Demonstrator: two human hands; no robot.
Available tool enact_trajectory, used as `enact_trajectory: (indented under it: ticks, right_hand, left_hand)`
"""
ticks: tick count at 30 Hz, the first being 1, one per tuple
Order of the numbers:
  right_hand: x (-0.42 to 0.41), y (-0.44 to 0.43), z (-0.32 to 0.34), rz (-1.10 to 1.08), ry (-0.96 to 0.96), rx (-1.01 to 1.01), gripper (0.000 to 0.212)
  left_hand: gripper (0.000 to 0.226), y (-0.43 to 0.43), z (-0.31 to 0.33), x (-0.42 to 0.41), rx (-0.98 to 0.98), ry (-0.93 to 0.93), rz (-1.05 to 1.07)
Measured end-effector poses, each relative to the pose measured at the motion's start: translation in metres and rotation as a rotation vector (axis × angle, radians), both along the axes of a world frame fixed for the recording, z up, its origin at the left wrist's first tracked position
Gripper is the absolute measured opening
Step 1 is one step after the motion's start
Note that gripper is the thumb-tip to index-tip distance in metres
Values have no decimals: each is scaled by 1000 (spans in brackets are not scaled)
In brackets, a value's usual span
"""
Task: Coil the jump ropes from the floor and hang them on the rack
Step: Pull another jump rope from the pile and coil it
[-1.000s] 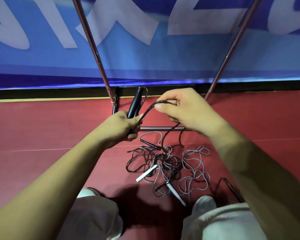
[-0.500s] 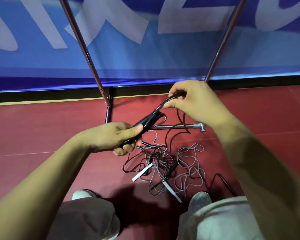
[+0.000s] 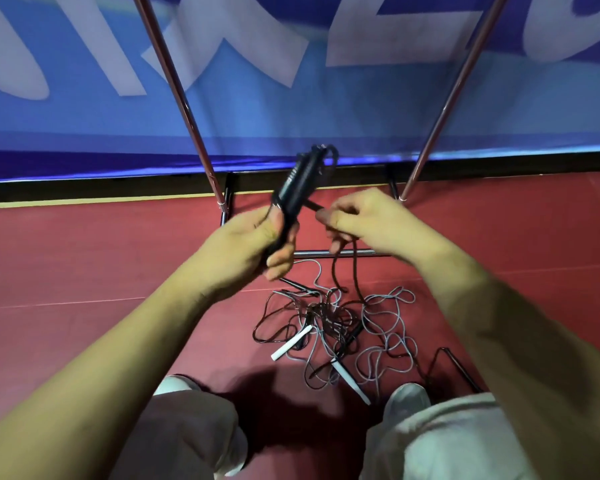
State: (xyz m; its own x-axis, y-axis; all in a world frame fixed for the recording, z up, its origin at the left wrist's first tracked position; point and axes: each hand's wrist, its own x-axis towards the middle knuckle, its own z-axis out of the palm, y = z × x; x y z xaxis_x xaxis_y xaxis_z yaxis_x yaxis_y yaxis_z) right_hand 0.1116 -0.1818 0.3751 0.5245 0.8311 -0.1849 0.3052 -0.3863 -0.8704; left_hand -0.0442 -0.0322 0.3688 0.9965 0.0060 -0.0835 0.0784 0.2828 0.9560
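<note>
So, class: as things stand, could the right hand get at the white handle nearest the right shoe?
Probably not yet: the right hand pinches the dark rope. The white handle lies on the floor below, so once freed, the way looks open.

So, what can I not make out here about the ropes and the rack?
Head view only.
Rack: poles leave the top edge; the hanging part is unseen.
Black handle: left hand covers its lower end; blur hides whether one or two.
Rope pile: cords overlap, count unclear.
Right hand: grip on black cord blurred.
</note>
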Motion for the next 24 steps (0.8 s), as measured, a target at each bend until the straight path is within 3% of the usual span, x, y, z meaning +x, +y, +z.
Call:
enact_trajectory:
  ticks: [3, 8, 15, 18, 20, 24]
  right_hand:
    - [4, 2, -1, -17, -15, 37, 27]
    - [7, -6, 0, 50, 70, -55, 25]
    - [15, -10, 19, -6, -267, -27, 22]
    - [8, -10, 21, 90, -339, -76, 21]
    - [1, -8, 22, 160, -355, -98, 18]
    - [-3, -7, 26, 192, -293, -82, 13]
  left_hand:
    - [47, 4, 9, 2, -73, -10, 195]
    - [35, 30, 24, 1, -123, 133, 519]
    - [34, 55, 3, 0, -129, 276, 515]
    - [35, 60, 1, -1, -111, 335, 516]
    - [32, 63, -3, -1, -8, 383, 538]
    - [31, 64, -15, -3, 465, 478, 557]
